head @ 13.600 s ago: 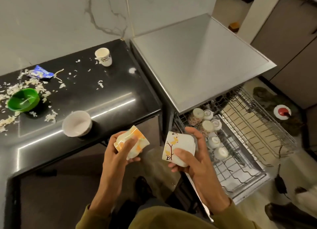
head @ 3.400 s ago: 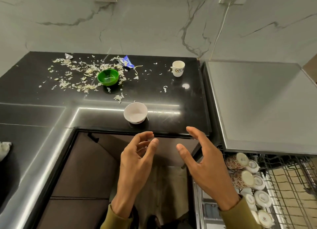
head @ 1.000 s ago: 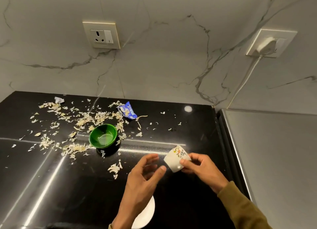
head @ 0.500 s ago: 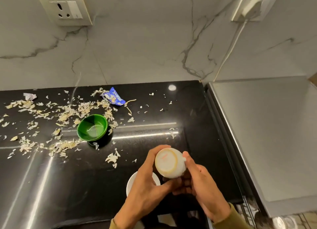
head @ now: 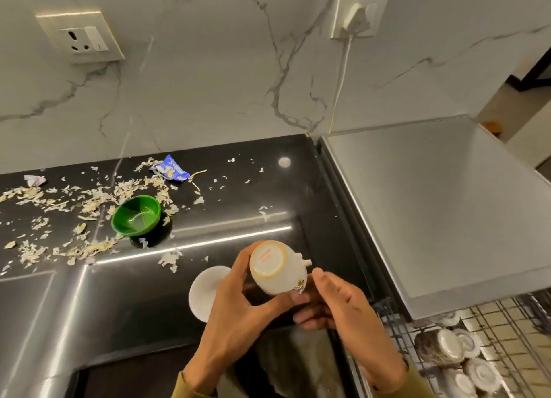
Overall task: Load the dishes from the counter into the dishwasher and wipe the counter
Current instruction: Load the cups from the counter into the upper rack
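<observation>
i have the small white teacup (head: pixel 275 271) turned bottom-up above the front edge of the black counter (head: pixel 298 195), its ringed base facing me and its little handle sticking out to the right. my left hand (head: pixel 238 308) wraps it, thumb under the body and fingers curled along the far left side. my right hand (head: pixel 337 305) sits just beside the cup's printed lower side with fingers loosely bent; i cannot tell whether it actually bears on the cup.

the cup looks like glazed ceramic: light, stiff, slick, and likely to chip if it knocks the wire rack (head: pixel 477 353). i judge the safest hold is round the body, not by the thin handle, and base-up suits the rack, where other cups already sit upside down at the lower right.

still on the counter: a white bowl (head: pixel 205 290) partly behind my left hand, a green bowl (head: pixel 136 215), a blue wrapper (head: pixel 171 169) and scattered flaky scraps (head: pixel 89 201), so the wiping is not yet done.
</observation>
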{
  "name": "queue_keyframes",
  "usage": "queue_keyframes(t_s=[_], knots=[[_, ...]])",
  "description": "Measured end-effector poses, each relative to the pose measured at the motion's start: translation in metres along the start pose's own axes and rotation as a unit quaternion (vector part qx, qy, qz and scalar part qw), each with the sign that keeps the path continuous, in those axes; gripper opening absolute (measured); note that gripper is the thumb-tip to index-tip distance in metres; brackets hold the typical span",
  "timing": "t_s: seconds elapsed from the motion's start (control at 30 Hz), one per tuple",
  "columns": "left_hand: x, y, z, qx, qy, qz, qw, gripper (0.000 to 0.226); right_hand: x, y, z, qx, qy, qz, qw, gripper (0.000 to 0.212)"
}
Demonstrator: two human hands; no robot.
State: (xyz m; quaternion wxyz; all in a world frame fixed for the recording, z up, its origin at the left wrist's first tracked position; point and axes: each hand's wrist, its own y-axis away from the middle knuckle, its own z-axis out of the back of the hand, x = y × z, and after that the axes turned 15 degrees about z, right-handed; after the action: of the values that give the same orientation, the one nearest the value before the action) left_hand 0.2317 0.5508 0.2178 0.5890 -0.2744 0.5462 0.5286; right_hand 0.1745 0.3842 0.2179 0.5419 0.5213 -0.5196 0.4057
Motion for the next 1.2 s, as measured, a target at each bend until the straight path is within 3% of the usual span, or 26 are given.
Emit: queue_keyframes(t_s=[0.1,0.3,0.47,0.8,1.2], knots=[[0.001,0.032,-0.040,-0.006,0.012,0.005,1.000,0.062,-0.006,0.038,0.031,0.012,0.007,0.006,1.000,0.044],[0.015,0.112,-0.127,-0.015,0.032,0.034,0.999,0.070,-0.027,0.127,0.094,0.019,0.042,0.009,0.999,0.041],[0.015,0.164,-0.161,-0.006,0.045,0.044,0.998,0.073,-0.032,0.183,0.121,0.023,0.045,0.001,0.999,0.040],[0.023,0.227,-0.173,0.004,0.010,0.017,1.000,0.071,-0.041,0.258,0.120,0.001,0.032,0.050,0.998,0.039],[0.066,0.322,-0.183,0.016,0.016,0.056,0.998,0.064,-0.066,0.365,0.099,-0.032,0.074,0.026,0.996,0.032]])
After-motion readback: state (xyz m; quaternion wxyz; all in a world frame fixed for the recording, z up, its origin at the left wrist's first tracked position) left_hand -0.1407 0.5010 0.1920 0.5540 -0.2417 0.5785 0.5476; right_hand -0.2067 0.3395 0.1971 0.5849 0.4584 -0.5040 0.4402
